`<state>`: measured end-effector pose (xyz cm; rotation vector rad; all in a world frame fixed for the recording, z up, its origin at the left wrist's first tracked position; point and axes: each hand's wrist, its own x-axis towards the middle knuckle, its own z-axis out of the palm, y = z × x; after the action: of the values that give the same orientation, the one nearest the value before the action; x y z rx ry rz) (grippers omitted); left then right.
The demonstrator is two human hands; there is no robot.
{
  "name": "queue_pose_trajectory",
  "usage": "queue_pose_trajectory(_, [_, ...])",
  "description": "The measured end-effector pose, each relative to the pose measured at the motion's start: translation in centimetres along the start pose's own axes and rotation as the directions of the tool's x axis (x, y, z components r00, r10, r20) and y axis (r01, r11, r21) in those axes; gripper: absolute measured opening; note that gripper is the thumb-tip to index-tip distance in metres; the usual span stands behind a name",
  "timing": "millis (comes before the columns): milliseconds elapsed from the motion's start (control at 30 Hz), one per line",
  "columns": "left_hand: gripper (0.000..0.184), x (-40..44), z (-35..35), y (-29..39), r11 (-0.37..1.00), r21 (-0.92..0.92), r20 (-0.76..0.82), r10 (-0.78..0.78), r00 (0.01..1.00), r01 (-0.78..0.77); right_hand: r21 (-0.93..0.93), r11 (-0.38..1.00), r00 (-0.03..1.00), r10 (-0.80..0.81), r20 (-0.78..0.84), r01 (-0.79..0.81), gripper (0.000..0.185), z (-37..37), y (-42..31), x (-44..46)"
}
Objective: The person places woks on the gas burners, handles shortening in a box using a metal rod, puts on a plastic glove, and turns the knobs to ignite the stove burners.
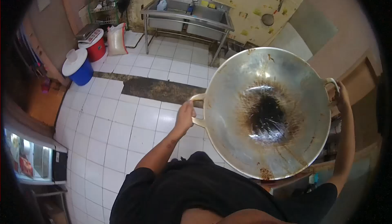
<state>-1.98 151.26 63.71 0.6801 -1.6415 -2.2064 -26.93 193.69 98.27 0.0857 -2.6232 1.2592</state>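
Note:
A large metal wok (228,101) with two loop handles is held up in front of my body, its inside facing me. Dark brown residue or oil covers its middle, and brown streaks run toward the rim. My left hand (186,117) is closed around the handle on the left side. On the opposite side my right hand (342,97) grips the other handle, with its fingers partly hidden behind it.
A steel double sink (167,21) stands against the far wall. Left of it are a dish rack (103,7), a filled sack (117,40), a red bucket (94,50) and a blue bucket (81,72). A lit display case (34,158) is at lower left. Dark matting (159,90) crosses the tiled floor.

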Motion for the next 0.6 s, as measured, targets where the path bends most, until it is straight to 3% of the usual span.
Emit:
queue_pose_trajectory(33, [0.032, 2.6, -0.1, -2.2, 0.995, 0.001, -0.004, 0.095, 0.995, -0.095, -0.038, 0.999, 0.999, -0.036, -0.013, 0.036, 0.031, 0.7, 1.0, 0.1])
queue_pose_trajectory(100, [0.033, 9.6, 1.0, -4.3, 0.992, 0.117, 0.051, 0.044, 0.998, -0.050, 0.041, 0.968, 0.966, 0.251, -0.067, -0.249, 0.033, 3.7, 2.5, 3.3])
queue_pose_trajectory(167, [0.033, 14.4, 2.1, -4.8, 0.995, 0.088, 0.072, 0.047, 0.996, -0.053, 0.077, 0.994, 0.997, 0.078, -0.009, -0.077, 0.033, 7.3, 1.4, 2.2])
queue_pose_trajectory(233, [0.039, 18.0, 2.4, -3.8, 0.993, 0.109, 0.063, 0.030, 0.998, -0.036, 0.170, 0.945, 0.957, 0.287, -0.033, -0.278, 0.032, 7.6, 3.8, 7.6])
queue_pose_trajectory(300, [0.041, 22.6, 3.1, -4.9, 0.994, 0.112, 0.066, -0.012, 0.998, 0.005, 0.124, 0.969, 0.969, 0.226, -0.098, -0.213, 0.032, 9.6, 7.5, 12.4])
queue_pose_trajectory(367, [0.042, 25.0, 3.2, -5.2, 0.980, 0.191, 0.056, 0.041, 0.998, -0.051, 0.068, 0.980, 0.968, 0.196, -0.157, -0.188, 0.032, 11.5, 10.2, 14.3])
queue_pose_trajectory(433, [0.042, 28.0, 3.1, -4.6, 0.977, 0.210, 0.041, 0.029, 0.999, -0.037, 0.247, 0.929, 0.939, 0.316, -0.136, -0.277, 0.035, 14.4, 9.2, 17.5])
queue_pose_trajectory(533, [0.041, 35.9, 3.9, -2.3, 0.971, 0.240, -0.012, -0.017, 1.000, 0.019, 0.120, 0.976, 0.979, 0.190, -0.074, -0.181, 0.037, 16.2, 12.3, 26.2])
queue_pose_trajectory(567, [0.041, 34.8, 3.8, -1.8, 0.970, 0.242, 0.013, 0.009, 1.000, -0.012, 0.089, 0.986, 0.987, 0.150, -0.064, -0.145, 0.037, 16.4, 12.4, 26.2])
queue_pose_trajectory(600, [0.042, 36.3, 3.8, -1.5, 0.948, 0.307, 0.011, 0.089, 0.996, -0.088, 0.197, 0.957, 0.963, 0.239, -0.128, -0.211, 0.036, 18.5, 10.5, 25.2])
